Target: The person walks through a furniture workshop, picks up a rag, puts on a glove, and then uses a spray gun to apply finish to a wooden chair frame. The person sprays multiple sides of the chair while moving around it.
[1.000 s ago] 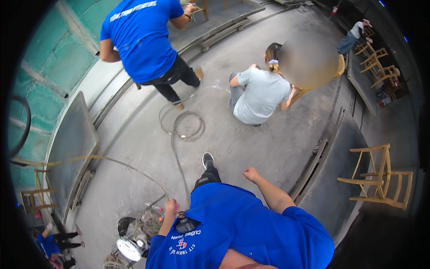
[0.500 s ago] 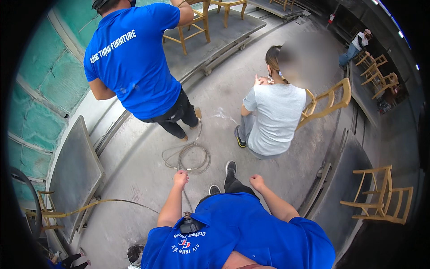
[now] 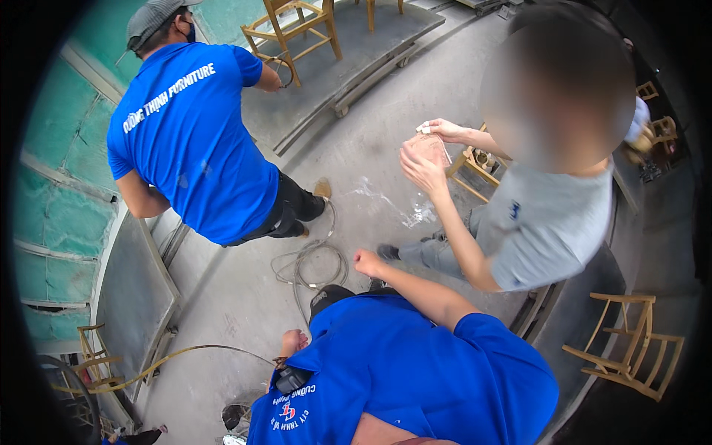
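Nearest our hands, the coiled grey hose [image 3: 310, 265] lies on the concrete floor [image 3: 222, 326] at centre frame, partly behind our knee. Our right hand [image 3: 367, 262], just beside the coil, curls into a loose empty fist on a bent arm. Our left hand [image 3: 293, 343], lower centre, is half hidden behind our blue shirt [image 3: 415, 378], so we cannot tell its grip.

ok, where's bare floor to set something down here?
Free: the concrete floor between the coiled hose and the grey panel, and the stretch near the platform. Crowded: the centre, between the standing person, the person in grey and the plastic scrap.
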`<state>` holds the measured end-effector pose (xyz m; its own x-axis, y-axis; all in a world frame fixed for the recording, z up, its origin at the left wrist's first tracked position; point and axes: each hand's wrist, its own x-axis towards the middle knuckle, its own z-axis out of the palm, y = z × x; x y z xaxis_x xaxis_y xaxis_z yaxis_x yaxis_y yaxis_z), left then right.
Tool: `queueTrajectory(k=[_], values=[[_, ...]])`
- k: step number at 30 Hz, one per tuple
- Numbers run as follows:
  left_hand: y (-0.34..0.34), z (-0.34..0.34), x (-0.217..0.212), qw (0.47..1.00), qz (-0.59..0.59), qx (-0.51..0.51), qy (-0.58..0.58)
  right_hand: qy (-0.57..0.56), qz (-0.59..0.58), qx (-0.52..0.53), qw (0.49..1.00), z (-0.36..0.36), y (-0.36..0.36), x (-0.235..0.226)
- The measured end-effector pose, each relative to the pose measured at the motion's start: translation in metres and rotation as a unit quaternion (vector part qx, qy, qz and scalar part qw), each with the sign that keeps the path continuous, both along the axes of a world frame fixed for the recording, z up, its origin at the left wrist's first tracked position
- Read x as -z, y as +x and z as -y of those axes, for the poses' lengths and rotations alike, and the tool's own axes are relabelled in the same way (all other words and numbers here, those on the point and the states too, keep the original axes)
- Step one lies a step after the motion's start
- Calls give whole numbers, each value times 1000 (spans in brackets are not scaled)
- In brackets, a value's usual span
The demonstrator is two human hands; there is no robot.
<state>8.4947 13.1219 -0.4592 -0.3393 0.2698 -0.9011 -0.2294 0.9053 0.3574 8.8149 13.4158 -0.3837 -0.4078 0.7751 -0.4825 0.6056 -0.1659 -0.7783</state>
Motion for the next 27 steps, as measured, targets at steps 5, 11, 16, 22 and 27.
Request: queueTrajectory(k=[5, 11, 16, 22, 27], values=[[-17, -22, 13, 769, -151, 605, 140, -28, -8, 35, 999, -9, -9, -12], [-4, -192, -39, 984, 47, 173, 9, -35, 54, 63, 996, -3, 1, -1], [6, -275, -78, 955, -27, 225, 191, -24, 91, 175, 980, -6, 15, 17], [-40, -201, -43, 980, -6, 112, 164, -21, 224, 223, 948, 35, 69, 43], [-101, -79, 6, 980, 22, 178, -80, -91, 277, 255, 922, 94, 119, 55]])
